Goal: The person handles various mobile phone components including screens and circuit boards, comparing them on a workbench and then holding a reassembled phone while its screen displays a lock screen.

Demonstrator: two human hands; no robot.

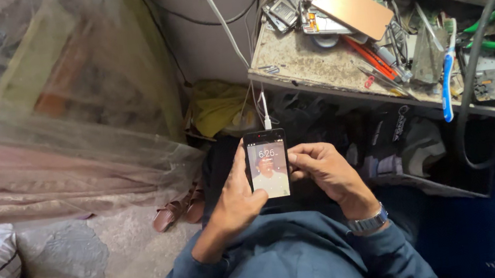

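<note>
A: Locate the phone (267, 164).

B: Held upright above the lap, screen lit and facing the camera. Its long axis runs away from the body, top end toward the table (313, 63). A white cable (266, 115) plugs into the top end and rises past the table edge.

A: State of the hands?

B: Left hand (237, 201) is wrapped around the phone's left edge and back, thumb along the side; it carries the weight. Right hand (325, 170) is curled against the right edge, fingertips touching the frame. Whether a right finger presses the screen cannot be told from this angle. Both hands are equally near; the phone lies between them.

A: Surroundings?

B: The table carries a bronze panel (351, 4), a blue toothbrush (447, 82), green-handled pliers (493, 30) and loose parts. Sandals (180, 209) sit on the floor at left, just beside the leg.
</note>
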